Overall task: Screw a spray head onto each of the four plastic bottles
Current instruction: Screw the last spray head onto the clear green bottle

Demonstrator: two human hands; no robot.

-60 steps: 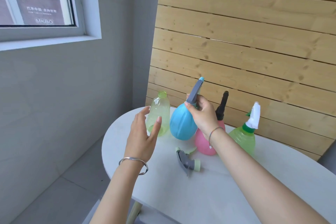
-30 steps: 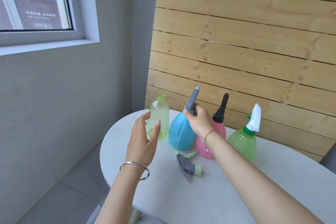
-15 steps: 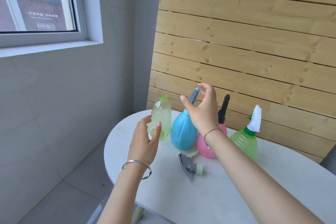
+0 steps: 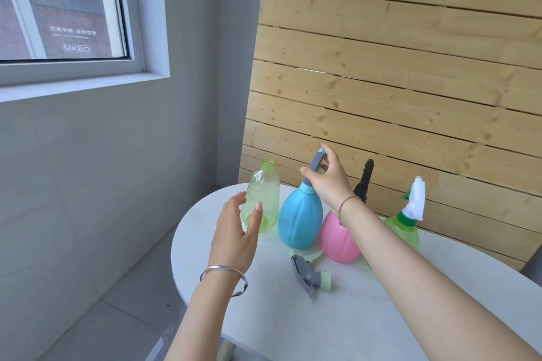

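Observation:
Four bottles stand in a row on the white table (image 4: 366, 319). The clear light-green bottle (image 4: 264, 193) at the left has a bare neck. Right of it, the blue bottle (image 4: 299, 220) carries a grey-and-blue spray head (image 4: 316, 163). My right hand (image 4: 330, 182) arches loosely around that head, thumb by the collar, fingers spread at the nozzle tip. The pink bottle (image 4: 337, 240) has a black head (image 4: 365, 177). A white head (image 4: 416, 199) tops the green bottle (image 4: 406, 233). A loose grey-and-green spray head (image 4: 309, 271) lies in front. My left hand (image 4: 234, 234) hovers open just before the clear bottle.
A wooden slat wall (image 4: 396, 82) rises right behind the bottles. The grey wall with a window (image 4: 58, 9) is to the left. The table's rounded left edge (image 4: 176, 243) drops off to a tiled floor (image 4: 102, 325).
My right hand set the blue bottle down upright on the table, then loosened its grip and spread its fingers around the spray head. My left hand stayed open near the clear bottle.

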